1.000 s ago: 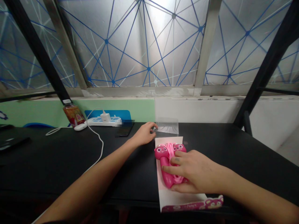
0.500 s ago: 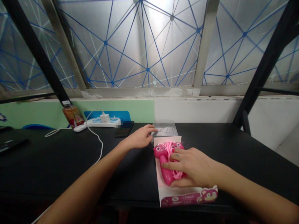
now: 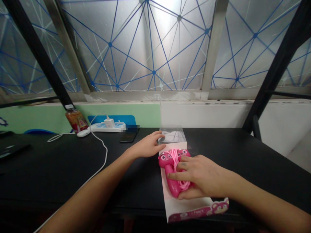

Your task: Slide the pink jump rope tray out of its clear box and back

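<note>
A pink jump rope (image 3: pixel 173 183) with animal-head handles lies on a pale cardboard insert (image 3: pixel 167 194) near the desk's front edge. Its cord is bundled between the two handles. My right hand (image 3: pixel 201 176) is closed over the rope from the right, fingers across the cord and thumb by the handle ends. Behind the card lies a clear plastic box (image 3: pixel 173 134), which my left hand (image 3: pixel 150 144) grips at its left side. The left fingers reach over the box's edge, and the thumb is by the card's upper corner.
On the black desk (image 3: pixel 218 142), to the left, are a dark phone (image 3: pixel 128 135), a white power strip (image 3: pixel 107 127) with a charger, a trailing white cable (image 3: pixel 106 152) and a drink bottle (image 3: pixel 75 119). A black frame post (image 3: pixel 269 68) rises at right.
The card and jump rope have shifted slightly toward me with my right hand, and the card's printed front flap tilts more. My left thumb has moved nearer the card; the box has barely moved.
</note>
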The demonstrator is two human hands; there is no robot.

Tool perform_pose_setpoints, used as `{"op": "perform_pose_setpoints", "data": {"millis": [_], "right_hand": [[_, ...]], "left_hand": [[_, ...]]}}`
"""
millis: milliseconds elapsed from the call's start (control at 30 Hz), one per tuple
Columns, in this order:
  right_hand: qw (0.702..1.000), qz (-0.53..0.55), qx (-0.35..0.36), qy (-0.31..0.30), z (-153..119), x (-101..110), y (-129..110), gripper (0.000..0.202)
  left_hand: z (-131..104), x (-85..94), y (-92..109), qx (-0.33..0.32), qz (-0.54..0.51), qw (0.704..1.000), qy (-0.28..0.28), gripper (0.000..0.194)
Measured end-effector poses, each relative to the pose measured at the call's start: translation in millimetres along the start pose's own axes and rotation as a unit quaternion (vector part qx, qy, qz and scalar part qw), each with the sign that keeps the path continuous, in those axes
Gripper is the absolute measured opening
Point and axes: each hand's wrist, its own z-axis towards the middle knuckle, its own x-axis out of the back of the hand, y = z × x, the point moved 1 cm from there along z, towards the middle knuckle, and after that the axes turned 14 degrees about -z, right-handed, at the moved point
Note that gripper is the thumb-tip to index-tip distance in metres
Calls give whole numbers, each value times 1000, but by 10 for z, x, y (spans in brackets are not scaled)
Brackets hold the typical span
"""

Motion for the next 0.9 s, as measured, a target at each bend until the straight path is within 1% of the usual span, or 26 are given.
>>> {"op": "perform_pose_setpoints", "data": {"millis": [133,367,467,600,733,900], "right_hand": [[1000,-9,-6,-4,14,-21,10,49],[1000,-15,8,0,18,-44,18,49],[1000,-16,15,0,12,-41,17,49],[1000,-12,-9,4,14,-68,29,50],[999,-28,-41,14,38,-157,78,52],[996,-50,-72,18,76,-246,141,52]], "left_hand": [[9,4,-23,-15,4,1000,-2,40],[45,-22,-100,-38,-2,999,33,34],[47,-27,-103,-47,-2,998,41,33],[24,-20,-46,-51,-2,998,30,31],[-24,-29,37,-55,12,998,19,32],[-65,-60,108,-59,27,998,22,34]]}}
